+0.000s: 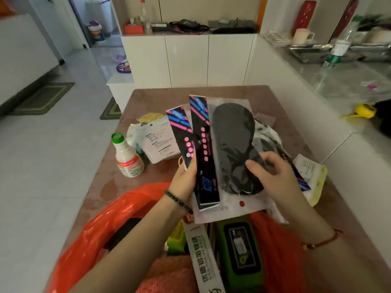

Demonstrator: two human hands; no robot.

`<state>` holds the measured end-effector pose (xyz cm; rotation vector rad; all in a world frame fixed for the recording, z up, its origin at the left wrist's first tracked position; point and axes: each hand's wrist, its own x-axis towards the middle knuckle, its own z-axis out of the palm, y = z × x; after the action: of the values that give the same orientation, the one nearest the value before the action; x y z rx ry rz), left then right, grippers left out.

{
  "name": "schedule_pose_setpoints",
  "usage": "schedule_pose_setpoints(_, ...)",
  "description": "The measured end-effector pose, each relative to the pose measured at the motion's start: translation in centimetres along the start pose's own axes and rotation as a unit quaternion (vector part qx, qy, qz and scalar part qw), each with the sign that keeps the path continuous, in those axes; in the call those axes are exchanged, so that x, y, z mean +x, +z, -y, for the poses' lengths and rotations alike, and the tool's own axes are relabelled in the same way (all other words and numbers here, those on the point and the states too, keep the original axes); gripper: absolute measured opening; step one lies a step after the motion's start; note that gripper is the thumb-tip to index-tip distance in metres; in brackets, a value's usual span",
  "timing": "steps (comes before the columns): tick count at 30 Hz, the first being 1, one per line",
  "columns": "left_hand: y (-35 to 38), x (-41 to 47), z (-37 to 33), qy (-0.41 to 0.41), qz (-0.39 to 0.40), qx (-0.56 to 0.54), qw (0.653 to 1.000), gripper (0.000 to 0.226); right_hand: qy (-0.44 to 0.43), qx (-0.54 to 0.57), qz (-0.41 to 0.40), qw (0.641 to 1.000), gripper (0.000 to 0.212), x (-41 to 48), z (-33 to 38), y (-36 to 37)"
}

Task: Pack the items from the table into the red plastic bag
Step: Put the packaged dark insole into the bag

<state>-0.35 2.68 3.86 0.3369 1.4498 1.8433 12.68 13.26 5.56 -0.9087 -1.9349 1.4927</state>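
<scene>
Both hands hold clear packets of black insoles [232, 144] with black, pink and blue label strips, lifted above the brown table [148, 96]. My left hand [186, 178] grips the packets' left edge from beneath, and a second packet [179, 132] fans out to the left. My right hand [273, 174] pinches the front packet on its right side, thumb on the black insole. The red plastic bag [101, 229] lies open below my forearms. It holds a long white foil box [203, 256], a green case [241, 250] and other items.
A white bottle with a green cap [127, 157] stands at the table's left. White pouches [156, 142] and a yellow packet [150, 118] lie behind it. Papers and a yellowish packet [313, 176] lie at the right. A white cabinet [186, 60] stands beyond the table, a grey counter [349, 81] to the right.
</scene>
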Motion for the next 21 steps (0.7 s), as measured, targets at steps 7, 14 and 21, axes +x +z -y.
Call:
schedule_pose_setpoints(7, -3.3, -5.5, -0.6, 0.025, 0.075, 0.103, 0.992, 0.032, 0.162, 0.259, 0.088, 0.948, 0.051, -4.5, -0.5, 1.6)
schedule_pose_setpoints(14, -9.7, -8.2, -0.9, 0.162, 0.063, 0.376, 0.910, 0.045, 0.147, 0.256, 0.028, 0.955, 0.064, -9.2, -2.6, 3.4)
schedule_pose_setpoints(21, -17.5, -5.8, -2.1, 0.055, -0.034, 0.791, 0.608, 0.050, 0.199, 0.229, 0.122, 0.945, 0.070, -15.6, -5.5, 6.7)
